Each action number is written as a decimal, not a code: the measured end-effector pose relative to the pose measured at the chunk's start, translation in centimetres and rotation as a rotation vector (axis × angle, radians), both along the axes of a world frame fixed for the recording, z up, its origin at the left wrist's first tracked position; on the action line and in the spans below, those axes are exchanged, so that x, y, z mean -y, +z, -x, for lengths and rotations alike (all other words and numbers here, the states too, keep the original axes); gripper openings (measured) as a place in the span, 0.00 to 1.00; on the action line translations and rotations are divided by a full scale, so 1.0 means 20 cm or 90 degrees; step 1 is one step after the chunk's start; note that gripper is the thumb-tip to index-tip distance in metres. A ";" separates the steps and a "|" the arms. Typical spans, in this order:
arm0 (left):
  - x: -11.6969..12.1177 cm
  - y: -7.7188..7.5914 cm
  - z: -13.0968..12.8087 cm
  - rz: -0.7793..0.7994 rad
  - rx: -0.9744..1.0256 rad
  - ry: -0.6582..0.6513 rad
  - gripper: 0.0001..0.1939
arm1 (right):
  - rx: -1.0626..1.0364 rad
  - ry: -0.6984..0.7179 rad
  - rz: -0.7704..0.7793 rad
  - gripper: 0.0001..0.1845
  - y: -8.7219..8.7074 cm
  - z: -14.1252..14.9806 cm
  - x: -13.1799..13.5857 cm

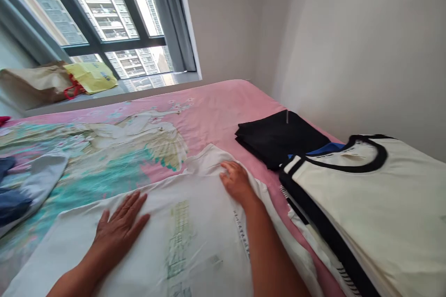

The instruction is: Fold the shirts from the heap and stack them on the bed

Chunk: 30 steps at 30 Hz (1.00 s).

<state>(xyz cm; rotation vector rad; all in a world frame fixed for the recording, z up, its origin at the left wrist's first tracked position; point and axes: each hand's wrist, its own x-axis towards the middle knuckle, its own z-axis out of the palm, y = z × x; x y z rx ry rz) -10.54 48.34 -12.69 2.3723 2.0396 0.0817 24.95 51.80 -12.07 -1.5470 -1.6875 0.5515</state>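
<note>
A white T-shirt with a faded green print lies spread over the bed in front of me, its collar toward the far side. My left hand rests flat on the shirt's left part, fingers stretched out and thumb apart. Near the collar, my right hand lies on the fabric with its fingers slightly bent and the thumb apart. Neither hand grips the cloth. A line of small dark lettering beside my right forearm is too blurred to read.
To the right is a stack of folded shirts, a cream one with black trim on top. Folded black clothing lies beyond it. Blue clothes lie at the left on the pink patterned bedsheet. Bags stand on the window ledge.
</note>
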 end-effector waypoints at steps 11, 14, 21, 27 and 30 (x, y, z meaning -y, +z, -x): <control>-0.08 0.03 0.59 -0.084 0.178 0.293 0.26 | 0.072 -0.062 -0.025 0.21 -0.20 0.01 -0.02; -0.14 0.06 0.70 -0.085 0.181 0.310 0.21 | 0.050 -0.078 -0.022 0.20 -0.20 0.01 -0.02; -0.16 0.04 0.87 -0.064 0.319 0.311 0.16 | 0.059 -0.084 -0.004 0.21 -0.20 0.01 -0.02; -0.15 0.00 0.88 -0.226 0.348 0.362 0.18 | 0.081 -0.092 -0.008 0.21 -0.21 0.01 -0.01; -0.03 0.05 0.87 -0.307 0.318 0.401 0.19 | 0.077 -0.088 -0.016 0.21 -0.22 0.01 -0.02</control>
